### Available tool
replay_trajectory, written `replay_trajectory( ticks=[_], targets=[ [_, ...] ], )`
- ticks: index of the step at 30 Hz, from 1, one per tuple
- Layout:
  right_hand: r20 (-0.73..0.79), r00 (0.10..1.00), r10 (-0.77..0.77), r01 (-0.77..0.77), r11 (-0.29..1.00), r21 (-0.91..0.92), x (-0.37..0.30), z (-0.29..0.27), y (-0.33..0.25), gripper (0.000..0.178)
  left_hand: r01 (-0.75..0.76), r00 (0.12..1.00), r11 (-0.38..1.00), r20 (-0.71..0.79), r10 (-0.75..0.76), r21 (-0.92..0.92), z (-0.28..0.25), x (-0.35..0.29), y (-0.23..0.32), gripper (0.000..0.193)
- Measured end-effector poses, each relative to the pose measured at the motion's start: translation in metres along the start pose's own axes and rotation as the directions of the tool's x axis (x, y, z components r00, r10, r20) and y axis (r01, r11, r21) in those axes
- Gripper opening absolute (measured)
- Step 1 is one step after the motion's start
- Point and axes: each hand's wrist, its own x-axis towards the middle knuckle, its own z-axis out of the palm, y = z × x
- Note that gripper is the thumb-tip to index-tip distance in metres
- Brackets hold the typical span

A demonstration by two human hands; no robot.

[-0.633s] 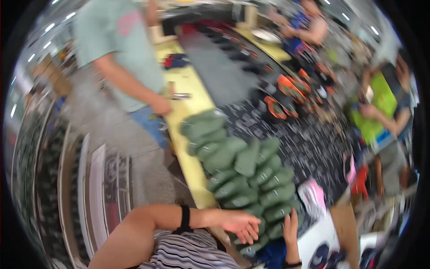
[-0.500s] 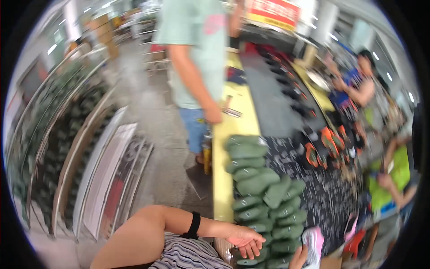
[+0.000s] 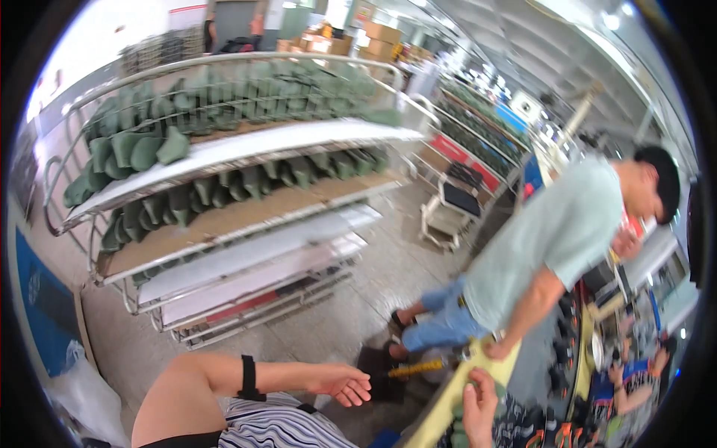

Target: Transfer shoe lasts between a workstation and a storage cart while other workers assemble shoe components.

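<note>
My left hand (image 3: 346, 384) hangs in the air over the floor, palm turned up, fingers loosely bent with nothing in them. My right hand (image 3: 479, 403) is raised at the near end of the yellow-edged work table (image 3: 432, 420), fingers apart and empty. Behind it, dark green pieces lie on the table, mostly hidden by the hand. To the left stands a metal rack (image 3: 246, 58) whose upper shelves carry rows of dark green shoe-shaped pieces (image 3: 142, 151). Neither hand touches the rack.
A co-worker in a pale green shirt (image 3: 556, 216) stands at the table's left edge, one hand on it. Dark shoes with orange parts (image 3: 560, 433) lie along the table. A wheeled trolley (image 3: 448, 209) and another loaded rack (image 3: 478, 123) stand farther back.
My view has swung left, from the table to the rack. The green piles on the table have mostly left view. Both hands remain raised and empty.
</note>
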Motion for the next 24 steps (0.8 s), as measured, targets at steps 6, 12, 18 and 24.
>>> replay_trajectory(
  ticks=[6,12,18,24],
  targets=[
    [0.577,0.77,-0.271,0.17,0.96,0.224,0.118,0.144,-0.143,0.023,-0.373,0.886,0.918,-0.241,0.395,0.131,-0.046,-0.148,0.023,0.029],
    [0.595,0.371,-0.713,0.625,0.666,0.408,0.206,0.328,-0.321,0.03,-0.669,0.658,0.722,-0.31,0.687,0.179,-0.071,-0.259,0.01,0.032],
    [0.956,0.216,-0.2,0.49,0.869,0.071,0.253,0.516,-0.411,0.055,-0.773,0.316,0.518,-0.486,0.815,0.366,-0.052,-0.322,-0.016,0.044],
    [0.982,0.168,-0.081,0.373,0.928,0.013,0.242,0.541,-0.423,0.046,-0.627,0.178,0.481,-0.489,0.854,0.613,0.009,-0.413,-0.033,0.063]
  ],
)
